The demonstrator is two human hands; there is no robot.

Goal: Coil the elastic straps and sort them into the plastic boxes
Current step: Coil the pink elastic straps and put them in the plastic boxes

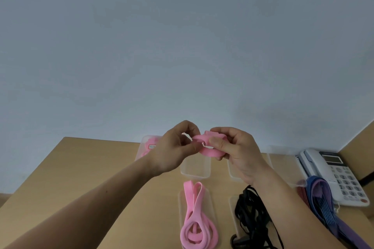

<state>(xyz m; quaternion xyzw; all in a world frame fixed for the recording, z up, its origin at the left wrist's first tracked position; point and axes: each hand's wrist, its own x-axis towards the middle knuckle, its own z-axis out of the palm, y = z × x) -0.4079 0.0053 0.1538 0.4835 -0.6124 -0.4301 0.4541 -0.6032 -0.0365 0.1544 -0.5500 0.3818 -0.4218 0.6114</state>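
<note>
A: We are working over the table (pixel 91 168), and the clear plastic boxes (pixel 195 172) are lying just under our hands. We judge that is keeping the drop short.

B: Our right hand (pixel 238 153) is gripping the pink coil (pixel 210 153) with thumb and curled fingers, likely so it is not springing open. Our left hand (pixel 174 151) is pinching its left edge.

A: The coil is hanging in the air between both hands, looking flat, soft and tightly wound. A white scrap (pixel 188 136) is showing by the left fingertips, and we are not making out what it is.

The left hand (pixel 172 151) hides part of the far-left box (pixel 142 148); its label (pixel 152 146) is too blurred to read.
</note>
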